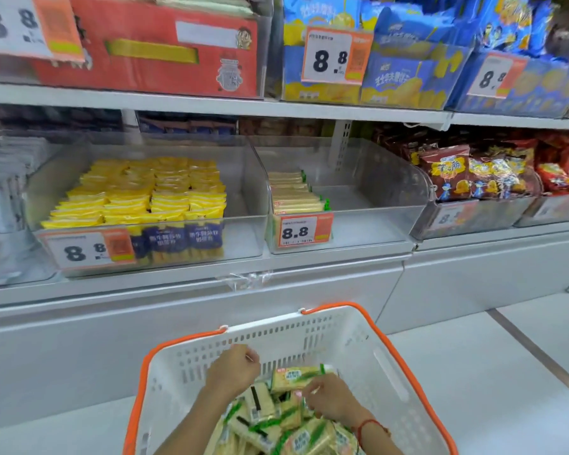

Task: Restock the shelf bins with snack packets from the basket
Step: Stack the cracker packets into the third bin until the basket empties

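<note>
A white basket (pixel 388 372) with orange handles stands on the floor at the bottom centre, holding several cream-and-green snack packets (pixel 266 418). Both my hands are inside it. My left hand (pixel 232 372) is closed near the basket's far wall; whether it holds anything is hidden. My right hand (pixel 332 400) pinches the edge of one cream-and-green packet (pixel 293 377) lifted above the pile. On the shelf above, a clear bin (pixel 368 211) holds one short row of the same packets (pixel 293 193) along its left side; the rest of it is bare.
Left of that bin, another clear bin (pixel 243 238) holds yellow packets (pixel 138 195). To the right are bins of red-brown snack bags (pixel 467 175). The upper shelf carries a red carton (pixel 151 44) and blue bags (pixel 404 64). Pale floor lies to the right.
</note>
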`<state>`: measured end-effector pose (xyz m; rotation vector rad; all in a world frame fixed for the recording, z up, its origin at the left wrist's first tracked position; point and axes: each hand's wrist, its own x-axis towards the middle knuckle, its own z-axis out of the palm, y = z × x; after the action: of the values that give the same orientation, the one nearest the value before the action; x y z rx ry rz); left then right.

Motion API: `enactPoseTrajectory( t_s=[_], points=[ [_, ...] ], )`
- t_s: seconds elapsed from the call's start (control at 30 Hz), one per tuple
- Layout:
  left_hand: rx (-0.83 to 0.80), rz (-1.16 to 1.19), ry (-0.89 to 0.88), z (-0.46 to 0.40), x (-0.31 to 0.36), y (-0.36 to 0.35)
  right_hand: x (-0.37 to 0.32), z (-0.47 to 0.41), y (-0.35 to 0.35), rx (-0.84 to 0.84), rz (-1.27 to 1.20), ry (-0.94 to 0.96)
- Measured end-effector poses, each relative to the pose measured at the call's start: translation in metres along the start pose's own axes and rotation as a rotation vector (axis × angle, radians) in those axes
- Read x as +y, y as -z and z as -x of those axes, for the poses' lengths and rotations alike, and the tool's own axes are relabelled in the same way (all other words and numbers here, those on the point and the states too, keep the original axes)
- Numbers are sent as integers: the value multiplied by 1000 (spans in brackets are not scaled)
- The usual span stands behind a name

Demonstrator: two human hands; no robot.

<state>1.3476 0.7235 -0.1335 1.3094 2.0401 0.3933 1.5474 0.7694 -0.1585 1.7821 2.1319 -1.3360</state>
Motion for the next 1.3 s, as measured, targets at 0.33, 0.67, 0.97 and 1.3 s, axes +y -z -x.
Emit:
enactPoseTrajectory(
  t_s=[0.33, 0.67, 0.97, 1.3],
  points=[
    [-284, 24, 256, 5, -93, -83, 38, -19, -57, -110, 241, -51],
    [-233, 739, 782, -22, -65, -132, 41, -29, -101, 62, 485, -187],
    [-84, 1065, 926, -22, -79, -152, 57, -35, -85, 198, 326, -397],
    [-257, 1184, 827, 13, -78, -93, 56, -5, -56, 88, -444, -442]
  ],
)
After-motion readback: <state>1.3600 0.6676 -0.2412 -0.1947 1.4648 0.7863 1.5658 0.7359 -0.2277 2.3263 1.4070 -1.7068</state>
